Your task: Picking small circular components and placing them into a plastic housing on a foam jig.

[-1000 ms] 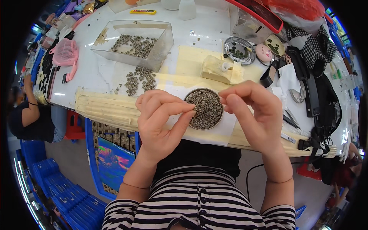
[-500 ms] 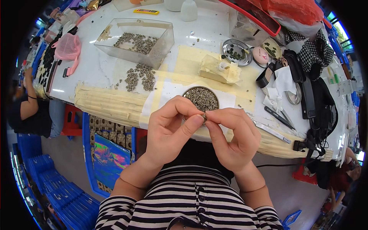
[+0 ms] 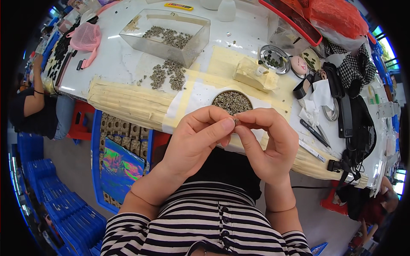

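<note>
My left hand [image 3: 198,138] and my right hand [image 3: 271,147] meet at their fingertips just in front of the round tin. Between the tips sits a tiny metallic part [image 3: 235,121], mostly covered by the fingers. Thumb and index finger of my left hand pinch it, and those of my right hand close on its other side. Right behind them, the round tin [image 3: 214,94] is filled with many small grey-brown metal parts [image 3: 232,102]. It stands on white paper over the taped table edge.
A clear plastic box [image 3: 194,49] holds more metal parts, with a loose pile [image 3: 168,74] before it. A tape-wrapped block [image 3: 256,77], a metal dish [image 3: 279,64], tweezers [image 3: 315,133] and black straps [image 3: 345,115] lie to the right. A person [image 3: 34,102] sits at far left.
The whole view has shifted, so the table's things appear farther right and slightly higher. My hands stay together at the fingertips, with the right finger and thumb slightly more spread.
</note>
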{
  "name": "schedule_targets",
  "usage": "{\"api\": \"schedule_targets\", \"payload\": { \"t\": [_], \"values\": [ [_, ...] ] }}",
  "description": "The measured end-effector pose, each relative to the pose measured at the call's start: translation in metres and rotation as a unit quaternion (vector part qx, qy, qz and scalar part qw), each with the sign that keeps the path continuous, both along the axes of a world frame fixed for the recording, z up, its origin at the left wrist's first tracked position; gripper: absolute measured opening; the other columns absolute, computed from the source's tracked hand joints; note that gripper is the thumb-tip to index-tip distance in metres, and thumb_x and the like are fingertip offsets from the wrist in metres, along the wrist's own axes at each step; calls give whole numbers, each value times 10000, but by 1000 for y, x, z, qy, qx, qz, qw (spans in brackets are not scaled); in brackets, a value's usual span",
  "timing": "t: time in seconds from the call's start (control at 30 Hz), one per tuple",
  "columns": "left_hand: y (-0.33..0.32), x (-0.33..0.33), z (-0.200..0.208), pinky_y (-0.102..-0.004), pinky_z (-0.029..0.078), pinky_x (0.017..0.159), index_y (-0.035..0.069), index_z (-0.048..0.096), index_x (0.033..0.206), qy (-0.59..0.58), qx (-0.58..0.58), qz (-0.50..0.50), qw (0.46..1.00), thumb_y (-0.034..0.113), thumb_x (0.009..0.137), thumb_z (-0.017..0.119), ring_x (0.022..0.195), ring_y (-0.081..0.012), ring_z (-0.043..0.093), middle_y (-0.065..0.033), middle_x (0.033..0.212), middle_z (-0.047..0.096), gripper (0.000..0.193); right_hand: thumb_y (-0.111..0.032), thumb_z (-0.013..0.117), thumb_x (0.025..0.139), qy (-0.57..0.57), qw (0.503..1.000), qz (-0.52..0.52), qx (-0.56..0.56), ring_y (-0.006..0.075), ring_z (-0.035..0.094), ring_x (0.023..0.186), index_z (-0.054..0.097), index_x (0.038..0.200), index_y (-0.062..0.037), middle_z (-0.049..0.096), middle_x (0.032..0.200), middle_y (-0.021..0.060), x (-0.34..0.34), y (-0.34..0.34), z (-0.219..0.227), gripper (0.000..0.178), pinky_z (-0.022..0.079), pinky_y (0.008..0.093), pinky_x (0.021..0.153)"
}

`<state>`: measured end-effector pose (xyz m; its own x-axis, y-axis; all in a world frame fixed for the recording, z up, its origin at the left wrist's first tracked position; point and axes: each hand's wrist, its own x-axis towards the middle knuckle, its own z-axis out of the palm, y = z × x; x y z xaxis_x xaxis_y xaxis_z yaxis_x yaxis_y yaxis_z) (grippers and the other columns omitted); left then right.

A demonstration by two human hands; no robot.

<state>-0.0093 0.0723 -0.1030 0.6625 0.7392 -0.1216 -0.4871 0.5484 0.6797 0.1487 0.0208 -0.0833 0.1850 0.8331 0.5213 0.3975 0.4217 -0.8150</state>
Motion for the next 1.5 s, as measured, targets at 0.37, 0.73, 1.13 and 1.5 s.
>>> {"api": "schedule_targets", "payload": {
  "t": [0.37,0.73,1.13,1.5],
  "values": [
    [1,-4,1,-213,458,707,20,672,997,11,-1,-30,999,103,949,670,768,-74,558,-6,877,642,96,85,745,743,-41,998,41,10,195,688,731,707,901,-4,711,839,93,11,1,6,186,533,279,661],
    [4,-2,7,-200,496,698,6,680,995,40,21,-30,999,66,903,720,760,-66,597,-15,881,666,117,51,776,679,-189,979,2,70,212,675,695,718,873,-40,699,818,76,19,1,16,222,527,295,585],
    [-5,3,4,-201,510,725,10,676,1018,5,8,8,1000,56,924,694,795,-59,606,-17,911,672,107,106,757,693,-165,980,-14,107,217,686,734,712,924,-16,714,863,129,15,-3,-1,265,540,282,640],
    [-2,9,0,-230,495,707,-14,679,975,120,350,170,913,-24,873,716,801,-107,605,-42,899,651,109,63,715,807,75,994,71,-19,146,688,785,703,942,22,713,883,102,16,-3,-9,141,535,254,712]
  ]
}}
